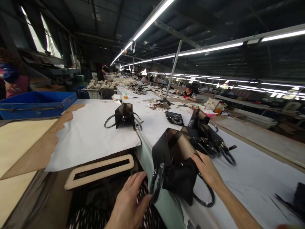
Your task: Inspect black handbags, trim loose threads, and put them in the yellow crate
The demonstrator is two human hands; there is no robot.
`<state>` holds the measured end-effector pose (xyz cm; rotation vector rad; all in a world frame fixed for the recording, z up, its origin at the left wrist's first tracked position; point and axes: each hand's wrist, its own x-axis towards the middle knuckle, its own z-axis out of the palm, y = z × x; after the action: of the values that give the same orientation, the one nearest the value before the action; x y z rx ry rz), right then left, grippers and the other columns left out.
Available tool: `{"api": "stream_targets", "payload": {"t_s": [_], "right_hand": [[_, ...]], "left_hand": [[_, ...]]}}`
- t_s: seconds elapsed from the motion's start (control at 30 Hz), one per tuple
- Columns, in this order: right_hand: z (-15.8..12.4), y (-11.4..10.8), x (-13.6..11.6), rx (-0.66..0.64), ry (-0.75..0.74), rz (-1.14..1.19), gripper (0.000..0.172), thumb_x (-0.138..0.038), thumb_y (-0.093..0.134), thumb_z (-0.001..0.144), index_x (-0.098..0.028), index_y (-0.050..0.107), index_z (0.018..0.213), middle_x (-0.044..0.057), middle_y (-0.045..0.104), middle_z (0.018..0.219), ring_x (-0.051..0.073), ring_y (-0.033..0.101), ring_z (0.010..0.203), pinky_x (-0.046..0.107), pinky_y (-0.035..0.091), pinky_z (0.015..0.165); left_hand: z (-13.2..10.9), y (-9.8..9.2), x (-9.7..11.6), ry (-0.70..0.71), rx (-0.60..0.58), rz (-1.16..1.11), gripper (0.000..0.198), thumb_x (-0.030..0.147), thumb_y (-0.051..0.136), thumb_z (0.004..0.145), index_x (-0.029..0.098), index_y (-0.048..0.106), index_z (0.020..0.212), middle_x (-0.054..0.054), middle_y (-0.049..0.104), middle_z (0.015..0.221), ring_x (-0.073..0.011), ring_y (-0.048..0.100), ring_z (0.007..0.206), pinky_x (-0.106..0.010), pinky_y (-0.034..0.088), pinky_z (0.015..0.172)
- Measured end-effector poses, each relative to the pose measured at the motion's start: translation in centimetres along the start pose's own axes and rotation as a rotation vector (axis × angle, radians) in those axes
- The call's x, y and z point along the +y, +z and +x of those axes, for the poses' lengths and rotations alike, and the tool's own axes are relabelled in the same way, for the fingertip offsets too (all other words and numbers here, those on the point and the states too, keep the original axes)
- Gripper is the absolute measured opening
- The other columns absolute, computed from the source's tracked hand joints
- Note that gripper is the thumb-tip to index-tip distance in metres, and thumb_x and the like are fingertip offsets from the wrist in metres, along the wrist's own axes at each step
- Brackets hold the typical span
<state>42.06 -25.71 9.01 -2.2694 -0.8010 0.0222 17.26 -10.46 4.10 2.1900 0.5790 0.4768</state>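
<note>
A black handbag (175,165) with a tan lining stands on the table's near edge, its top open and a dark soft cloth part hanging at the front. My right hand (207,168) grips the bag's right rim, thumb and fingers closed on the edge. One loop handle (156,183), wrapped in clear film, hangs on the left side; the other handle (208,197) droops at the lower right. Beside the left loop is my left hand (131,200), fingers extended and thumb apart, holding nothing. Whether its thumb touches the loop I cannot tell.
Another black bag (124,116) stands farther back on white paper (95,133). Several black bags (209,138) cluster to the right. At left are a blue bin (35,105) and a pale oblong frame (100,170). A co-worker (189,93) sits in the background.
</note>
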Motion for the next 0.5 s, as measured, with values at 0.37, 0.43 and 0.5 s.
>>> {"api": "stream_targets", "payload": {"t_s": [0.37, 0.43, 0.5], "right_hand": [[-1.5, -0.9, -0.5, 0.216, -0.049, -0.246, 0.058, -0.052, 0.039, 0.080, -0.016, 0.037, 0.126, 0.013, 0.051, 0.122, 0.027, 0.046, 0.112, 0.039, 0.035, 0.093], [-3.9, -1.3, -1.0, 0.410, -0.165, -0.306, 0.054, -0.053, 0.040, 0.080, -0.017, 0.042, 0.120, 0.013, 0.051, 0.120, 0.027, 0.046, 0.112, 0.039, 0.037, 0.092], [-6.8, -1.2, -1.3, 0.432, -0.207, -0.341, 0.038, -0.050, 0.042, 0.080, -0.022, 0.053, 0.102, 0.007, 0.061, 0.102, 0.023, 0.057, 0.092, 0.032, 0.044, 0.080]], "left_hand": [[6.6, 4.0, 4.3, -0.074, -0.215, 0.089, 0.065, 0.008, 0.043, 0.071, 0.014, 0.027, 0.134, -0.012, 0.061, 0.107, -0.0233, 0.056, 0.101, -0.029, 0.042, 0.085], [7.6, 3.4, 4.7, -0.071, -0.182, 0.117, 0.057, 0.009, 0.043, 0.073, 0.017, 0.035, 0.129, -0.010, 0.062, 0.103, -0.0220, 0.058, 0.097, -0.027, 0.043, 0.082], [8.5, 2.8, 5.4, -0.061, -0.128, 0.179, 0.046, 0.011, 0.042, 0.075, 0.020, 0.043, 0.121, -0.009, 0.061, 0.104, -0.0222, 0.058, 0.095, -0.028, 0.043, 0.080]]}}
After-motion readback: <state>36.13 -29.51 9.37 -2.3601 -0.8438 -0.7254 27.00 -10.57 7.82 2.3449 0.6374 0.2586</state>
